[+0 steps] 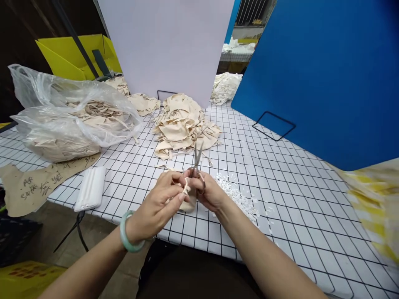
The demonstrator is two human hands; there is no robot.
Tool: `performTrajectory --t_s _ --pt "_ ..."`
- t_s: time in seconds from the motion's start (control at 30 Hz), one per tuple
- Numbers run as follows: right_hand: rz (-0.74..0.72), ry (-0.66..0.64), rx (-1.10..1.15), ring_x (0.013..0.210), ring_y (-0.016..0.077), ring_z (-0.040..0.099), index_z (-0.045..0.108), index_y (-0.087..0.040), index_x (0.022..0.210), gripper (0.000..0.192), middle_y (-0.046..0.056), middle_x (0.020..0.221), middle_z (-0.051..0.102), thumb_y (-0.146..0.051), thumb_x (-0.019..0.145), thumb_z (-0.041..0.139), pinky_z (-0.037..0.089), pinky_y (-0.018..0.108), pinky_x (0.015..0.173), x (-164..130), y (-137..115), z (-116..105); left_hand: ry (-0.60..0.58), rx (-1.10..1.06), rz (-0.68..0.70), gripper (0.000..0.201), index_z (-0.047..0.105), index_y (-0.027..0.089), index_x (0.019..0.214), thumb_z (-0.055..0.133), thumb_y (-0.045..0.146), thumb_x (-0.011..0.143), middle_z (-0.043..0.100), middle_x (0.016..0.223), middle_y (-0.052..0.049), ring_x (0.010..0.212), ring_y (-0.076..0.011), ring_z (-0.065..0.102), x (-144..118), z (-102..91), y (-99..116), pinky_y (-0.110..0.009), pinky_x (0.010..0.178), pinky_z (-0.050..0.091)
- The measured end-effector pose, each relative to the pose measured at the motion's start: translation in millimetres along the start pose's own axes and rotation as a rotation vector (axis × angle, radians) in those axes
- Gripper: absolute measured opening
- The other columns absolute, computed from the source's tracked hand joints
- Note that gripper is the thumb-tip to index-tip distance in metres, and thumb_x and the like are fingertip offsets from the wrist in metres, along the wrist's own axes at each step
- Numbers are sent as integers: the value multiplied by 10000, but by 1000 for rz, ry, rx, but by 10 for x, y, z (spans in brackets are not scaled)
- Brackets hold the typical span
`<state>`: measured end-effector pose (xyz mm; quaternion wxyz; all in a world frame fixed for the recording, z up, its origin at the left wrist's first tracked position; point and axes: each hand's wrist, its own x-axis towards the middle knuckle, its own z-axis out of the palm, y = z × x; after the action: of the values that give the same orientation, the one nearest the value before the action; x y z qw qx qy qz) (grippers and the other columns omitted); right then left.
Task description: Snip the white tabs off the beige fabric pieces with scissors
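Scissors (197,160) gripped in right hand (209,192), blades up; left hand (157,203) pinching beige fabric piece (188,198) between fingertips. White snippets (238,193) already strewn beside right fingers; fabric heap (182,124) beyond, likely untrimmed.

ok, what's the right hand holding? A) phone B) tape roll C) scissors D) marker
C: the right hand grips scissors, blades pointing up and away, beside the beige strip pinched in the left hand.
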<state>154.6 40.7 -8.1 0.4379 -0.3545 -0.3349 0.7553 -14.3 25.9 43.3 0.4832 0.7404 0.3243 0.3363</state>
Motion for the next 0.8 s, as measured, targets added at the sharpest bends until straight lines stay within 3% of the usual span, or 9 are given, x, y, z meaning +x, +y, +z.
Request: performTrajectory --t_s 0.07,0.13,0.2,0.27,0.37,0.47,0.6,0.8 --pt "13 -29 51 599 117 496 592 -187 761 400 -33 657 545 -416 584 869 428 257 589 38 69 83 145 -26 84 280 704 178 843 484 258 997 560 1117 -91 1144 -219 520 21 81 -18 -354 1011 434" --pt "-5 -44 34 645 134 530 578 -189 759 431 -23 683 555 -492 618 850 460 284 654 14 134 121 245 -182 34 314 670 172 813 455 279 1015 543 1065 -75 934 -167 559 28 157 -79 -305 838 487" --pt "-63 24 -129 736 162 569 583 -198 800 420 -6 757 588 -530 683 812 470 314 733 -87 143 77 309 -317 -60 334 637 165 788 447 313 1020 520 1020 -61 729 -118 498 13 220 -153 -275 662 457" --pt "-153 147 -439 829 192 580 599 -215 845 370 9 839 613 -523 741 775 458 342 792 -251 92 -34 328 -347 -126 335 623 163 781 454 330 1017 517 992 -58 666 -107 448 -19 274 -206 -272 608 423" --pt "-264 267 -908 855 224 567 614 -227 800 333 29 845 622 -541 784 724 437 376 802 -539 -5 -206 290 -284 -145 343 628 167 785 444 341 1016 522 975 -69 736 -139 488 -58 360 -230 -283 636 432" --pt "-317 243 -1151 721 207 550 584 -224 691 377 26 714 609 -561 759 739 432 376 743 -760 -28 -280 226 -198 -112 381 622 167 769 406 350 1023 521 1004 -91 896 -193 523 -55 456 -217 -300 693 449" --pt "-359 228 -1225 588 163 516 529 -221 628 436 -1 592 578 -583 771 726 413 349 686 -879 7 -306 150 -156 -80 381 617 168 777 383 331 1030 507 1062 -100 957 -204 512 -25 562 -223 -301 720 454" --pt "-349 207 -1208 559 156 522 490 -224 578 492 -7 545 575 -614 769 719 402 336 672 -916 24 -361 93 -184 -84 366 608 170 782 391 328 1030 487 1079 -95 967 -204 514 -8 623 -247 -315 778 467"
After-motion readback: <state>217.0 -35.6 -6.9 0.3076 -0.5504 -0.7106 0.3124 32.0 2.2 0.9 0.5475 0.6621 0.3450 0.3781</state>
